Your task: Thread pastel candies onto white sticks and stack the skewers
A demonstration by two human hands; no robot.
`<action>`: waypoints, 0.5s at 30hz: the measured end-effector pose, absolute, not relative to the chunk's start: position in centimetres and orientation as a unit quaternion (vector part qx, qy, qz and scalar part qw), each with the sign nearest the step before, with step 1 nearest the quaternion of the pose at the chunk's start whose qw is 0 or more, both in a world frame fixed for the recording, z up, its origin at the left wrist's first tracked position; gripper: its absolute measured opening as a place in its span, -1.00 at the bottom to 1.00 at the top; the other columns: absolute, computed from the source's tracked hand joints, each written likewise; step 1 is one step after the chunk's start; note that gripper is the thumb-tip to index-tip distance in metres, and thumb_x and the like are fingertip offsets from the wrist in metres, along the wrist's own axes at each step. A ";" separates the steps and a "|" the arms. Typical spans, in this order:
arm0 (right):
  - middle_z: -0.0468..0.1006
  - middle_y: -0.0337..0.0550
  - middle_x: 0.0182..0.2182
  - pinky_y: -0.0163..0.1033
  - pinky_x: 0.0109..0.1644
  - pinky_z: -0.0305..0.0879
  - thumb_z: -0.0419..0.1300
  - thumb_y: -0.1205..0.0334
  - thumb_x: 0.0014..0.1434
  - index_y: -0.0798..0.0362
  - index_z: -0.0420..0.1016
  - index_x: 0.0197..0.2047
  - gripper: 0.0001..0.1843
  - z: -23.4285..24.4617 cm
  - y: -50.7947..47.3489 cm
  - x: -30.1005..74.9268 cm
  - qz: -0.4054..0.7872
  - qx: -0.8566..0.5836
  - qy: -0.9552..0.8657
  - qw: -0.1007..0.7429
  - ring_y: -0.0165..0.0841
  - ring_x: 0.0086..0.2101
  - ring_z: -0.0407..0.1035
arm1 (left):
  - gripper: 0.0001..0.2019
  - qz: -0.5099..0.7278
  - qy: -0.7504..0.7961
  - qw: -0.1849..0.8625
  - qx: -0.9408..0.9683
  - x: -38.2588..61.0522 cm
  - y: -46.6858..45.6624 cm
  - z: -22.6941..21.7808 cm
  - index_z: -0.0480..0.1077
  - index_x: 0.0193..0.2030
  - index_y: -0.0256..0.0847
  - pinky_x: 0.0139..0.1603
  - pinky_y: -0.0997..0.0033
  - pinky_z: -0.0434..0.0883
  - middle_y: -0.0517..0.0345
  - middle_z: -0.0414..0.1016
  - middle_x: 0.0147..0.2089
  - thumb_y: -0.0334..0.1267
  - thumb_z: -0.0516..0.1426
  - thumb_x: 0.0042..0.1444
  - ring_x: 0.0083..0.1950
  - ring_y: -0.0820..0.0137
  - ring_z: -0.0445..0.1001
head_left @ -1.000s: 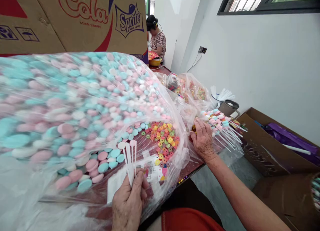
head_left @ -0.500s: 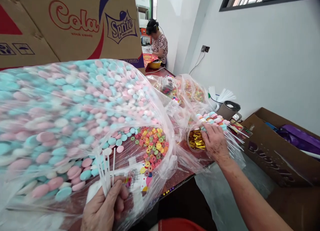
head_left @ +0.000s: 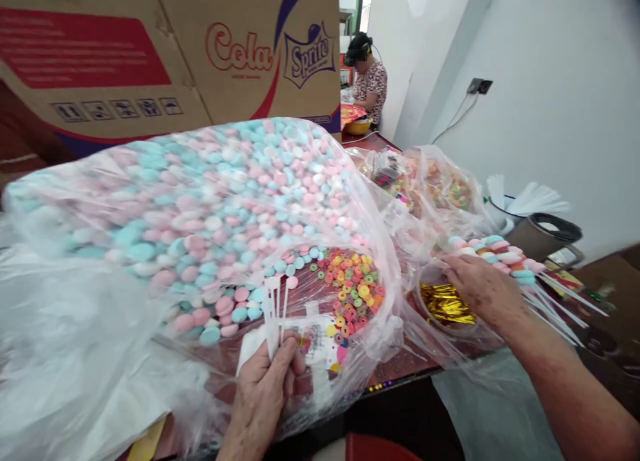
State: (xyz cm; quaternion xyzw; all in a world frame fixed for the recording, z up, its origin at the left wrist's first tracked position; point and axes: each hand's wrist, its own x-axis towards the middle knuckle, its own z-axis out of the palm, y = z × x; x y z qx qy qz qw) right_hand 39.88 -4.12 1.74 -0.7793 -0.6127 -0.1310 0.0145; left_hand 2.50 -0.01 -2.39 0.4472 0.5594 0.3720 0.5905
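Several white plastic sticks (head_left: 273, 314) stand upright in my left hand (head_left: 265, 388), pinched between thumb and fingers above the table's front edge. My right hand (head_left: 485, 291) reaches over the tub's right rim with fingers stretched out to the left; no held thing shows in it. Right beneath is a round tub of gold twist ties (head_left: 446, 304). Beside that hand lies a pile of candy skewers (head_left: 500, 253), their white sticks pointing right. In front of my left hand are pink, blue and white candy discs (head_left: 240, 301) and colourful ring candies (head_left: 353, 288) on clear plastic.
A large clear bag of candy discs (head_left: 215, 194) fills the left, before a cardboard carton (head_left: 240, 94). Behind the tub sit a bag of ring candies (head_left: 445, 178), a grey mug (head_left: 543, 234) and bundled white sticks (head_left: 535, 198). Another person (head_left: 370, 81) works farther back.
The view has turned left, so everything sits farther right. My left hand keeps the sticks. My right hand has shifted slightly off the candy skewers, showing more of the gold ties.
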 end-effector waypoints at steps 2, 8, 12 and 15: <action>0.60 0.03 -0.15 -0.17 -0.16 0.30 -0.05 0.25 0.40 0.07 0.50 0.06 -0.66 2.6 -3.9 39.8 -0.172 -0.781 -0.601 0.004 -0.16 -0.15 0.47 | -0.51 0.373 0.541 0.603 0.453 2.5 -0.2 -2.3 0.48 -0.29 -0.30 -0.66 0.59 -0.05 0.23 0.42 -0.56 0.20 0.24 0.04 -0.67 0.62 0.09; 0.61 -0.04 -0.18 -0.22 -0.32 0.26 -0.03 0.30 0.38 0.05 0.50 0.05 -0.68 3.9 -2.3 38.0 -0.183 -0.776 -0.603 -0.030 -0.22 -0.26 0.49 | -0.46 0.363 0.535 0.607 0.462 2.2 -0.4 -2.4 0.49 -0.33 -0.31 -0.63 0.53 -0.05 0.19 0.41 -0.54 0.25 0.19 0.09 -0.65 0.61 0.07; 0.60 -0.01 -0.23 -0.20 -0.29 0.27 -0.04 0.38 0.34 0.07 0.54 -0.05 -0.68 2.1 -2.4 37.9 -0.168 -0.774 -0.609 -0.051 -0.18 -0.21 0.49 | -0.46 0.365 0.542 0.606 0.455 2.2 -0.5 -2.3 0.46 -0.40 -0.30 -0.64 0.54 -0.06 0.19 0.41 -0.56 0.26 0.17 0.10 -0.65 0.60 0.09; 0.59 0.01 -0.15 -0.19 -0.31 0.29 -0.06 0.38 0.35 0.07 0.53 -0.09 -0.68 1.0 -2.8 38.0 -0.134 -0.780 -0.610 -0.031 -0.18 -0.20 0.50 | -0.46 0.374 0.530 0.613 0.451 2.2 -0.5 -2.4 0.49 -0.34 -0.30 -0.66 0.54 -0.06 0.20 0.42 -0.55 0.25 0.18 0.09 -0.66 0.60 0.09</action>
